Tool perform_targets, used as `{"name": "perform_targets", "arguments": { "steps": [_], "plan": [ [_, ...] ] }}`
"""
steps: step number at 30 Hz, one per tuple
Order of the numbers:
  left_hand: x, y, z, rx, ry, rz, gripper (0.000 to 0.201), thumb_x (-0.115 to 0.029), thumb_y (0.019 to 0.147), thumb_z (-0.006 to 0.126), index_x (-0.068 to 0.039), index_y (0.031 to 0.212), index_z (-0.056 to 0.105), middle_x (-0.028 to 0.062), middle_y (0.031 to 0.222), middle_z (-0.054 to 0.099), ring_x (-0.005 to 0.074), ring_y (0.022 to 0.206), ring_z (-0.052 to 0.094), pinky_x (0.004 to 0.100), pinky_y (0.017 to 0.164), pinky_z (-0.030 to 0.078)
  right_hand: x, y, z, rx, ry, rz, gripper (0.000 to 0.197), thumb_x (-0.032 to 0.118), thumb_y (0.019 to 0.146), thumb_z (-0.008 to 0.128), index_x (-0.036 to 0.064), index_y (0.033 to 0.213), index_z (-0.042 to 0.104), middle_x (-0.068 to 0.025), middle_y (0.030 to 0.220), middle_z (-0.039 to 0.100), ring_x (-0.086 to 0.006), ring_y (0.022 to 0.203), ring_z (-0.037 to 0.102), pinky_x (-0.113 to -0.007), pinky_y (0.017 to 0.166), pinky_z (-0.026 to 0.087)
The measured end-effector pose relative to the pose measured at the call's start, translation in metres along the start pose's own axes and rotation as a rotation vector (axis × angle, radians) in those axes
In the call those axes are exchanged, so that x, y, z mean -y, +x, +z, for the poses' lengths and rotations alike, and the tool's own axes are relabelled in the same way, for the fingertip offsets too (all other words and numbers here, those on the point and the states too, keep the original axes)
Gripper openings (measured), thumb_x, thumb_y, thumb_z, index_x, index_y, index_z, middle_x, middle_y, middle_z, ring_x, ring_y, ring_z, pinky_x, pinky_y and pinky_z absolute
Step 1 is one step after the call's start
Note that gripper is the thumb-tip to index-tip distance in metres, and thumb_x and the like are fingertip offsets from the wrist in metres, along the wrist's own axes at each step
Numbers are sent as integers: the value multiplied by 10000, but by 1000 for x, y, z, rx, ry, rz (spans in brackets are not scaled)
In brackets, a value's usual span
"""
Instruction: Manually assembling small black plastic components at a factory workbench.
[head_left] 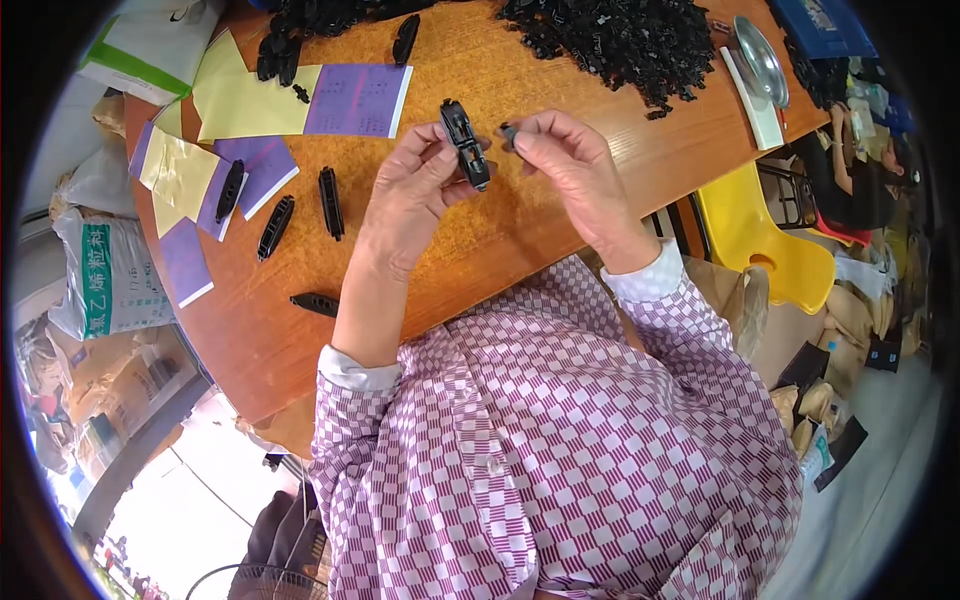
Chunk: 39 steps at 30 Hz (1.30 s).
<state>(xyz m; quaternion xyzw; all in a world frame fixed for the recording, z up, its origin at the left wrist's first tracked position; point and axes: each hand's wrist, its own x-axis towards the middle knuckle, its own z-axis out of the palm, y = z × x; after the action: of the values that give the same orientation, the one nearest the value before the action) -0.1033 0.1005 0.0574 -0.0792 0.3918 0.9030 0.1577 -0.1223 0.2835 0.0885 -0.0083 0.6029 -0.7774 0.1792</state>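
Observation:
My left hand (pixel 415 195) grips a long black plastic housing (pixel 463 145) with open slots, held upright above the wooden table (pixel 400 265). Just to its right, my right hand (pixel 570 165) pinches a small black plastic piece (pixel 508 134) between thumb and forefinger. The two parts are close but apart. Left of my hands lie similar long black housings, one (pixel 331 203) upright in the view and one (pixel 276 228) slanted. Another housing (pixel 315 303) rests by my left forearm, partly hidden behind it.
Purple and yellow papers (pixel 355 100) lie at the left, with a black housing (pixel 230 190) on them. Heaps of small black parts (pixel 630 45) cover the far side. A metal dish (pixel 760 62) stands at far right, near a yellow chair (pixel 765 240). Another person (pixel 860 180) sits beyond.

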Motion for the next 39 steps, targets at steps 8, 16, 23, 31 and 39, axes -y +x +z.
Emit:
{"name": "perform_targets", "arguments": {
  "steps": [8, 16, 23, 31, 39],
  "plan": [
    [6, -11, 9, 15, 94, 97, 134, -88, 917, 511, -58, 1048, 516, 43, 994, 597, 121, 881, 592, 275, 755, 514, -17, -6, 25, -19, 186, 10, 73, 112, 839, 642, 56, 882, 626, -43, 1038, 615, -93, 859, 524, -263, 802, 401],
    [8, -14, 7, 26, 213, 113, 225, -75, 898, 535, -49, 1109, 459, 64, 1008, 593, 127, 892, 591, 276, 756, 510, -24, -7, 27, -57, 174, 26, 116, 97, 843, 633, 51, 944, 597, -19, 977, 602, -89, 852, 516, -243, 794, 402],
    [20, -10, 16, -13, 464, 145, 514, 77, 799, 591, -47, 1217, 317, 128, 1036, 582, 147, 929, 576, 266, 763, 500, -16, -3, 25, 24, 97, 106, 284, 74, 858, 606, 24, 1125, 523, -34, 1053, 570, -112, 947, 538, -250, 864, 415],
    [19, 4, 19, 57, 511, 180, 606, 107, 816, 549, -94, 1321, 280, 116, 1027, 564, 165, 933, 577, 293, 809, 498, -16, 8, 16, 55, 68, 136, 253, 48, 864, 581, 16, 1104, 511, -50, 1015, 609, -112, 911, 581, -224, 758, 479],
    [19, 18, 10, 45, 691, 243, 517, 82, 821, 544, -98, 1269, 359, 116, 942, 596, 167, 847, 605, 287, 737, 507, -15, 24, 1, 127, 47, 177, 263, 81, 872, 586, 40, 1125, 528, -24, 1013, 598, -92, 941, 551, -241, 838, 444]
  ]
}}
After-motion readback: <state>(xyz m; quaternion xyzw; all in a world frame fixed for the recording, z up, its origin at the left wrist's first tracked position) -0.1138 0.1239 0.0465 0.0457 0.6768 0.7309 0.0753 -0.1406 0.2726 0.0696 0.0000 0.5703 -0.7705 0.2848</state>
